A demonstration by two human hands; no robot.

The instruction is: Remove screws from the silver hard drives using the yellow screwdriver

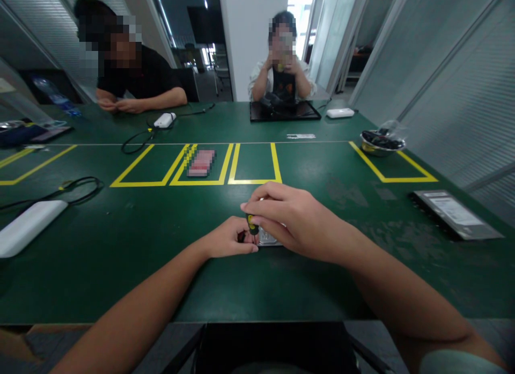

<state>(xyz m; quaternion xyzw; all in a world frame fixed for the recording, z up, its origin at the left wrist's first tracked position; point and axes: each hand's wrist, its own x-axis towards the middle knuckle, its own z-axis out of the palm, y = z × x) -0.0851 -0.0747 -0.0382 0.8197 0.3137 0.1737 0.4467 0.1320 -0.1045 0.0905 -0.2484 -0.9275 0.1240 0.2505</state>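
My right hand is closed around the black and yellow handle of a screwdriver. The tool stands nearly upright, its shaft pointing down at the left end of a silver metal hard drive. Fingers and thumb of my left hand curl round that same left end, close by the screwdriver's shaft. Much of the drive is covered by my right hand, and the exact spot the tip touches is hard to make out.
On the green table, another hard drive lies at right, near a bowl of dark items. A white power strip with black cable is at left. Yellow tape marks lie ahead, one holding a blurred pink item. Two people sit opposite.
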